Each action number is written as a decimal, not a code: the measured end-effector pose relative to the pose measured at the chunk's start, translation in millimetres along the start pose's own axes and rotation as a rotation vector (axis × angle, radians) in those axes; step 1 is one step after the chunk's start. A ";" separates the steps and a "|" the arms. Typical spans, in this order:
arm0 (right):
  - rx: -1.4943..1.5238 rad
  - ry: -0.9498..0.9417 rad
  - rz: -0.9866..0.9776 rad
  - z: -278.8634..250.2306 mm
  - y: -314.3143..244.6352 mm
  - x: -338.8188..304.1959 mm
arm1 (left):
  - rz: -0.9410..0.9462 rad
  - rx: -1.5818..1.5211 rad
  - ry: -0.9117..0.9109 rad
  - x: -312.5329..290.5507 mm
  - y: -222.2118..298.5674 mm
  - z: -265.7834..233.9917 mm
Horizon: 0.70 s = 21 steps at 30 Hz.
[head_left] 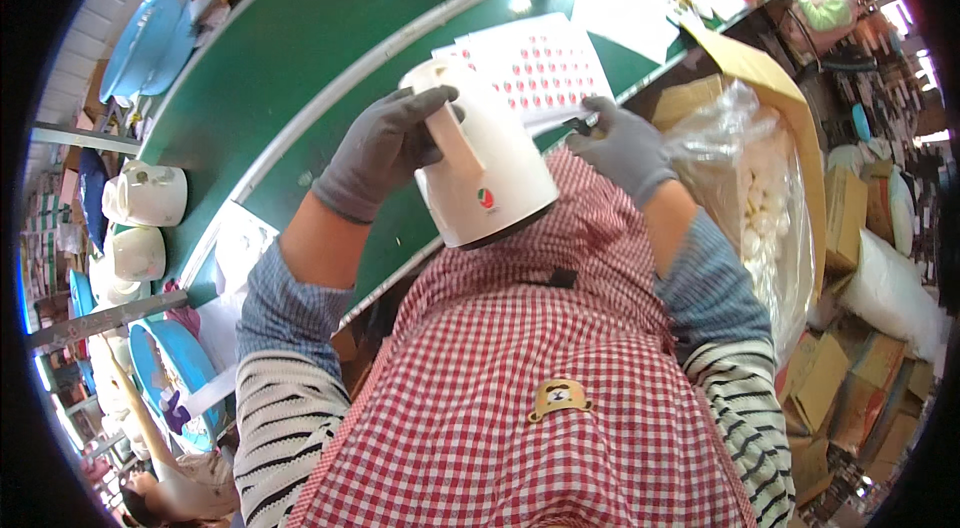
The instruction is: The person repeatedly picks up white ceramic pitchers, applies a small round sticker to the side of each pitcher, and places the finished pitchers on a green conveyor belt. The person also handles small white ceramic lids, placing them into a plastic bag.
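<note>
My left hand, in a grey glove, is closed round the upper handle of a white kettle. The kettle tilts in front of my apron, its dark base toward me and a small red-and-green sticker low on its side. To the right, my gloved right hand has its fingers drawn together at the near edge of a white sticker sheet with rows of red marks. Something small and dark shows at those fingertips; I cannot make out what it is. Part of the sheet is hidden behind the kettle.
A green conveyor with a metal rail curves past the bench. More white kettles stand at left and at the far edge. On the right is a cardboard box lined with clear plastic, holding small pale parts. Other people sit far right and lower left.
</note>
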State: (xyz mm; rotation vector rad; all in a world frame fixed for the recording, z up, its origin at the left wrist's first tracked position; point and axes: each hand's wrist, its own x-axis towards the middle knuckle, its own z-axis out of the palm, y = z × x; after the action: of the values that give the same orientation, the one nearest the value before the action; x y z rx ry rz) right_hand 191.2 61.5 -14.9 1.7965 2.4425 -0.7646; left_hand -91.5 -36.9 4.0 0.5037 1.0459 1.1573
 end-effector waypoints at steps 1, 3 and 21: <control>0.036 0.004 -0.037 14.2 -4.3 24.7 | 0.069 0.033 0.042 0.4 11.1 -5.2; 0.104 0.085 -0.151 63.9 0.8 86.7 | 0.203 0.164 0.049 13.2 37.1 -18.0; -0.156 0.169 -0.170 138.5 11.4 142.1 | 0.652 1.173 0.819 365.8 157.2 -158.8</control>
State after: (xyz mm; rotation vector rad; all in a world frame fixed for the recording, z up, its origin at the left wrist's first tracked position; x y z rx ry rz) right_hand 115.9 136.9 -182.6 1.6787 2.7030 -0.4297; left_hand -295.2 327.2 -94.0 1.4259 2.4130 1.2295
